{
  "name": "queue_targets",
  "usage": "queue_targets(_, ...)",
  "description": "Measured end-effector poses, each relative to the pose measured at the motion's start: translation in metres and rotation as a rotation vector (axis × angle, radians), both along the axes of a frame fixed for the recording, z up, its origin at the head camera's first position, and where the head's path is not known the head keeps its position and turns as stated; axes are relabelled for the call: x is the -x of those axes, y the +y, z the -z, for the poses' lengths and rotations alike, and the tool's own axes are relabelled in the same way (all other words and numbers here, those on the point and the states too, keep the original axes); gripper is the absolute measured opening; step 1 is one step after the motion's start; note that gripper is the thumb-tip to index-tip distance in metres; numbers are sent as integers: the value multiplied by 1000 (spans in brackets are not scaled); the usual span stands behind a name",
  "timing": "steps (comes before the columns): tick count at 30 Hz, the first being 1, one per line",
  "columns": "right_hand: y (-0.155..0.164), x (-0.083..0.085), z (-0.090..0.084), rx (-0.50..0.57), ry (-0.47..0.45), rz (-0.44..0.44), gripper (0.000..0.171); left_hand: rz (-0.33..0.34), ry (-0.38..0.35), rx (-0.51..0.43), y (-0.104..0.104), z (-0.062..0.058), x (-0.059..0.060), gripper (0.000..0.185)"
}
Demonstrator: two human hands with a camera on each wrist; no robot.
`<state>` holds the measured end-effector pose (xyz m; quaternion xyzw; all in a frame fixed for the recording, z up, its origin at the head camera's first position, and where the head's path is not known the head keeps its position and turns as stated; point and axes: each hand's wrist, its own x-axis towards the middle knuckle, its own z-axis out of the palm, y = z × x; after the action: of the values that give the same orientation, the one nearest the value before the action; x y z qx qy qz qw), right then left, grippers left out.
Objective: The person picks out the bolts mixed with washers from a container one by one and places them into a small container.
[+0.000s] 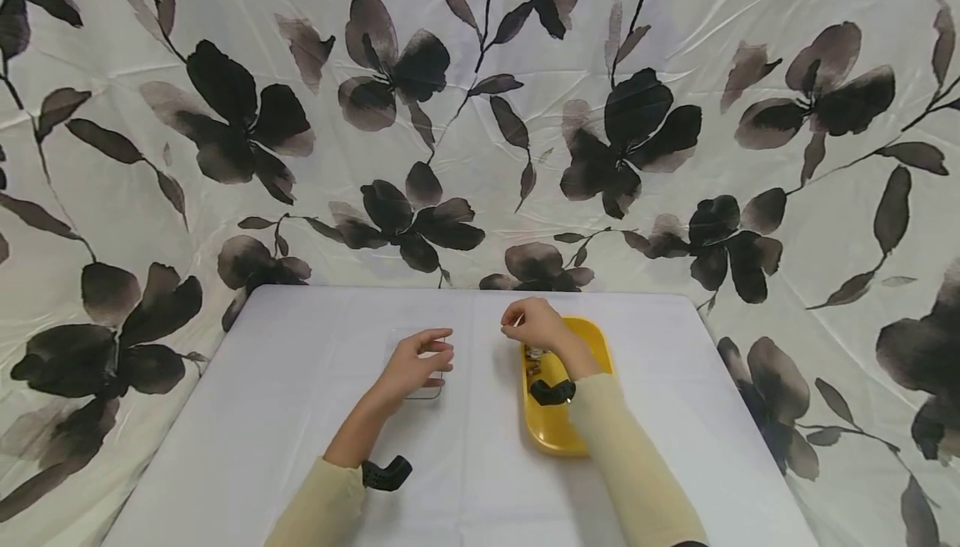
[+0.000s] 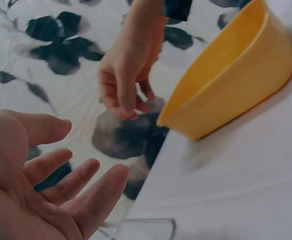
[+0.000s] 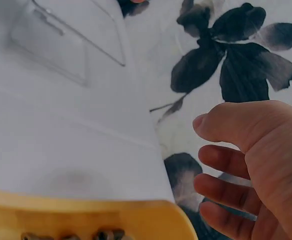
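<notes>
Resting at lower centre-left of the head view, left hand [image 1: 416,361] over a clear container [image 1: 424,393] on the white surface [image 1: 262,414]; fingers straight and relaxed, palm bare in the left wrist view, gripping nothing. Further right, just above centre-bottom, right hand [image 1: 534,323] hovering over the far end of a yellow tray [image 1: 558,439]; fingers loosely curled, thumb apart from them in the right wrist view, nothing seen between. Small brown pieces [image 1: 535,361] lying in the tray's far half, just below that hand and partly hidden by the wrist. Behind and on both sides, pale cloth with dark flowers [image 1: 637,130].

Judged from this: a picking step, between tray and clear container, with no piece yet in hand. Next move likely calling for a lowering of the right fingertips into the tray, a fine pinch on one small piece, and a steady left hand beside the light container.
</notes>
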<state>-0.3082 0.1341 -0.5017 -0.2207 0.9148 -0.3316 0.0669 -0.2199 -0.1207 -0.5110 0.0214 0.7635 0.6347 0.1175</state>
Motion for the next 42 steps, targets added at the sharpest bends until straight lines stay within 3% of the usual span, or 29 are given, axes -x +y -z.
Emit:
queue_targets(5, 19, -5, 3, 29, -1, 26, 5, 108, -35, 6, 23, 7, 5, 48)
queue_targets(9, 31, -7, 4, 39, 16, 39, 3, 139, -57, 12, 37, 14, 7, 51)
queue_targets(17, 52, -2, 11, 12, -34, 75, 5, 198, -119, -12, 62, 32, 12, 61)
queue_targets(26, 69, -1, 26, -35, -72, 104, 10, 243, -171, -99, 83, 51, 8, 72)
queue_targets(32, 75, 2, 33, -60, -129, 169, 14, 271, -176, -154, 93, 56, 3, 79)
queue_targets(42, 79, 6, 52, -79, -179, 211, 14, 241, -188, -176, 104, 72, -6, 96)
